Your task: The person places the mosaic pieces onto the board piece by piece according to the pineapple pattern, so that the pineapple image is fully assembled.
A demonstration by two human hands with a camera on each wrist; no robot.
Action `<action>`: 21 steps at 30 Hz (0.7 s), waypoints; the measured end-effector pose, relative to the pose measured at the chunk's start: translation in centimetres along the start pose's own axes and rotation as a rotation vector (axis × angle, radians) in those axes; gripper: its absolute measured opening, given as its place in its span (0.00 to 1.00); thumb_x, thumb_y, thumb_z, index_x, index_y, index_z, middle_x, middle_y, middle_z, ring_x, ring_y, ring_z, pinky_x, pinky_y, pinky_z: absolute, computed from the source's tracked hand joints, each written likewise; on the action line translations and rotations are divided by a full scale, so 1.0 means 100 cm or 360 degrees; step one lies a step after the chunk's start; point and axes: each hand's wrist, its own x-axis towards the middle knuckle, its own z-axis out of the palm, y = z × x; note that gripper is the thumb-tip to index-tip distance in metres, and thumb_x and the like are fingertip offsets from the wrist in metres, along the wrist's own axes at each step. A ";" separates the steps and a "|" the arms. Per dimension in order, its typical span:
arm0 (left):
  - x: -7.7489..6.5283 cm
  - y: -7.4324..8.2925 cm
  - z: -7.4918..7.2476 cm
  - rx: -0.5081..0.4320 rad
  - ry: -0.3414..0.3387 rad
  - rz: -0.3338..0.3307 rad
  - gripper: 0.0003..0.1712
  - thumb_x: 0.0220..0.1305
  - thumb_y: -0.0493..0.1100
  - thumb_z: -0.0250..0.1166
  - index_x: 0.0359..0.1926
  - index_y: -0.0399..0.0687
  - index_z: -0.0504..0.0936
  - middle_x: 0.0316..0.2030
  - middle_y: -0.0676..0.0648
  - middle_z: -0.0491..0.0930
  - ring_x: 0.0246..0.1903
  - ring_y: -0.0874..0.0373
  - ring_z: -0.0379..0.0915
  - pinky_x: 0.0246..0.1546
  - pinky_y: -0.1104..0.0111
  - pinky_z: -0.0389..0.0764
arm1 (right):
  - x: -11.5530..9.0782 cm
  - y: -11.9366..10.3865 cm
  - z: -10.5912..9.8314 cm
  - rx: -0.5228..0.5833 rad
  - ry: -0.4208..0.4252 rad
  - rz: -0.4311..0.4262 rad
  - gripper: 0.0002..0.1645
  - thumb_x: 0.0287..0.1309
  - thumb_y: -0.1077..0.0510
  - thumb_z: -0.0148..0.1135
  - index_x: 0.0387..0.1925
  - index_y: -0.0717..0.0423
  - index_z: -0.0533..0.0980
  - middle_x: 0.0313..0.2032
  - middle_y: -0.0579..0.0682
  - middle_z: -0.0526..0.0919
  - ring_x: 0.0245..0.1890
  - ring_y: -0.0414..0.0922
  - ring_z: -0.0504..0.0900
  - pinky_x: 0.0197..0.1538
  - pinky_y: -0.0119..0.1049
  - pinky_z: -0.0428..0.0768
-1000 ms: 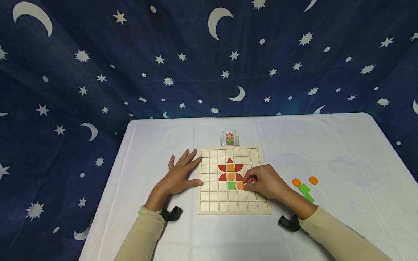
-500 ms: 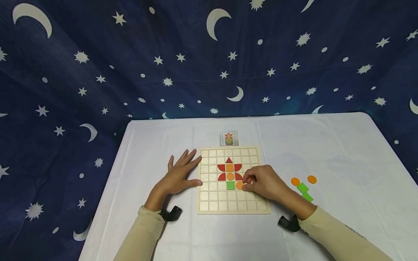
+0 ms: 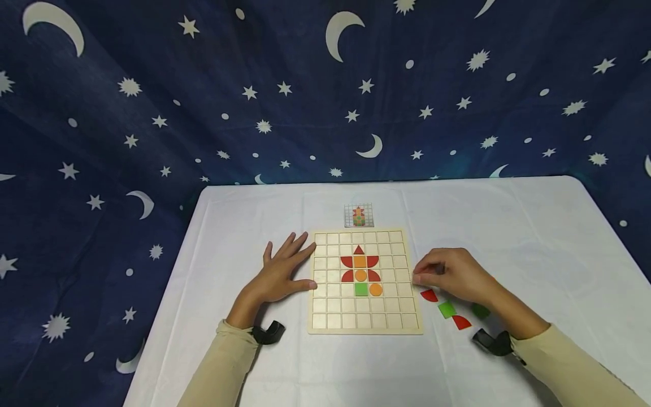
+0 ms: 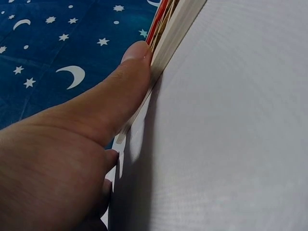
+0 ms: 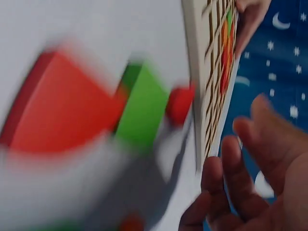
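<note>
A square wooden grid board lies on the white table. On it are a red triangle, red quarter-round tiles, an orange square, a green square and orange discs. My left hand is spread flat, its thumb and index finger touching the board's left edge. Just off the right edge hovers my right hand; its fingers are loosely bent, with nothing visible between them in the right wrist view. Beneath it lie red quarter-round tiles and a green square tile.
A small pattern card with a coloured figure on a grid lies behind the board. Another green tile sits partly under the right forearm. A dark cloth with moons and stars hangs behind the white table.
My right hand has left the orange disc, which stays beside the green square, and moved right off the board. Red quarter-rounds and a green tile beneath it now show. My left hand stays put.
</note>
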 end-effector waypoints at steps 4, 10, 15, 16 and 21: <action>0.000 0.001 0.000 0.0000 -0.0007 0.0006 0.53 0.60 0.64 0.72 0.80 0.57 0.58 0.82 0.48 0.46 0.82 0.44 0.33 0.71 0.31 0.26 | -0.008 0.020 -0.020 -0.0029 -0.0027 0.0004 0.06 0.55 0.43 0.76 0.35 0.34 0.88 0.33 0.30 0.85 0.32 0.34 0.79 0.36 0.29 0.77; 0.000 0.000 0.000 0.0004 -0.0021 -0.0007 0.53 0.60 0.64 0.72 0.80 0.58 0.58 0.82 0.48 0.46 0.82 0.44 0.32 0.71 0.31 0.26 | -0.019 0.044 -0.039 -0.0101 -0.0070 0.0038 0.10 0.53 0.42 0.78 0.37 0.34 0.88 0.35 0.32 0.86 0.36 0.32 0.79 0.40 0.29 0.78; 0.000 0.000 0.000 0.0004 -0.0021 0.0001 0.53 0.60 0.64 0.71 0.80 0.58 0.58 0.82 0.48 0.46 0.82 0.44 0.32 0.71 0.31 0.26 | -0.026 0.058 -0.047 -0.0198 -0.0119 0.0072 0.17 0.46 0.42 0.81 0.39 0.37 0.89 0.36 0.34 0.85 0.35 0.34 0.77 0.38 0.29 0.77; 0.000 0.000 0.000 0.0002 -0.0018 0.0004 0.53 0.60 0.64 0.71 0.80 0.58 0.58 0.82 0.48 0.46 0.82 0.44 0.32 0.71 0.31 0.26 | -0.027 0.060 -0.047 -0.0215 -0.0118 0.0078 0.17 0.44 0.42 0.82 0.39 0.37 0.89 0.36 0.34 0.85 0.35 0.34 0.77 0.38 0.29 0.77; -0.001 0.000 -0.001 -0.0004 -0.0014 0.0005 0.53 0.60 0.64 0.72 0.80 0.57 0.58 0.82 0.47 0.46 0.82 0.43 0.33 0.71 0.30 0.26 | -0.029 0.068 -0.046 -0.0271 -0.0090 0.0034 0.16 0.41 0.48 0.85 0.36 0.37 0.88 0.34 0.32 0.84 0.33 0.34 0.76 0.37 0.28 0.77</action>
